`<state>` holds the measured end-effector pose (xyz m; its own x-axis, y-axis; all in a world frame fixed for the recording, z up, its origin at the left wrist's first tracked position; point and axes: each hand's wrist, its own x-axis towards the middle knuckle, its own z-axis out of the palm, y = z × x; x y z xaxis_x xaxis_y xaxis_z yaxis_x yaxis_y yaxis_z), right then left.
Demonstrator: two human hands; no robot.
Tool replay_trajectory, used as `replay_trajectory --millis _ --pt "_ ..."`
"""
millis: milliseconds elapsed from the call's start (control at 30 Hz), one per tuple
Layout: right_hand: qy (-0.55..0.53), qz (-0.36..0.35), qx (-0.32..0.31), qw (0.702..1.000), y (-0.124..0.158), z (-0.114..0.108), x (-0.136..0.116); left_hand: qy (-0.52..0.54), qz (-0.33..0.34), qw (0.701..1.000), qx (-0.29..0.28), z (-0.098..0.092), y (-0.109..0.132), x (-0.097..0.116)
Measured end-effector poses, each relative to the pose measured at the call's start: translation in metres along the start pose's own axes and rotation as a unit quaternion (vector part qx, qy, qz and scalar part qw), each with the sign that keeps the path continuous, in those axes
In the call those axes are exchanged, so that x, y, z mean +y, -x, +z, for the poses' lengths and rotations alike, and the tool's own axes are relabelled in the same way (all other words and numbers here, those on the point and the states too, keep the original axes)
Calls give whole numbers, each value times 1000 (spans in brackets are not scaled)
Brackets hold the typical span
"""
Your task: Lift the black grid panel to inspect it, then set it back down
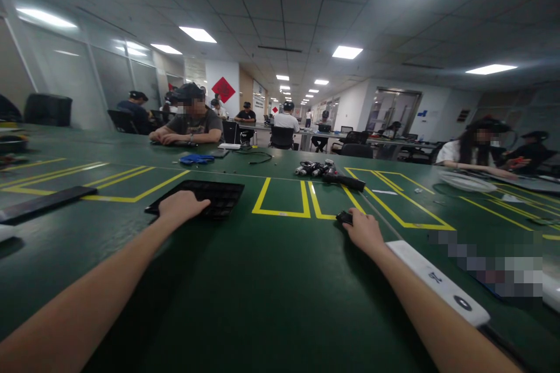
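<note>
My left hand point(180, 206) grips the left side of a black compartment tray point(223, 193), with the thumb over its top and the other fingers mostly hidden. The tray is just above or on the green table; I cannot tell which. Over at the right, my right hand point(366, 229) is closed on a small black object point(343, 218) whose kind I cannot make out. Beyond that hand lies a black cylindrical handle point(347, 180), next to a heap of black and silver parts point(312, 168).
Yellow tape outlines point(282, 214) mark the green table point(262, 291). A white power strip point(437, 280) lies by my right forearm, a long black bar point(48, 203) at left. A blue cloth-like item point(196, 159) is farther back. People sit across the table at left and right.
</note>
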<state>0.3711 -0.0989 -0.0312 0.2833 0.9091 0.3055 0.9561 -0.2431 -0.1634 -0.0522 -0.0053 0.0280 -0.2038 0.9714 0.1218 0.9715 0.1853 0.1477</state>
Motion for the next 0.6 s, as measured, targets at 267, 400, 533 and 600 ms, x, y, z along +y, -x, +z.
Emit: replay_trajectory --millis 267,400,533,600 --pt "43 13 11 999 3 -2 -7 6 49 994 92 5 -6 3" --pt "9 -46 49 998 13 -10 -32 64 187 972 127 19 15 44" --pt "-56 -138 -39 988 35 -13 -62 148 352 922 56 50 46 85" --pt "-76 -170 -97 978 44 -10 -71 139 389 911 12 64 56 94"
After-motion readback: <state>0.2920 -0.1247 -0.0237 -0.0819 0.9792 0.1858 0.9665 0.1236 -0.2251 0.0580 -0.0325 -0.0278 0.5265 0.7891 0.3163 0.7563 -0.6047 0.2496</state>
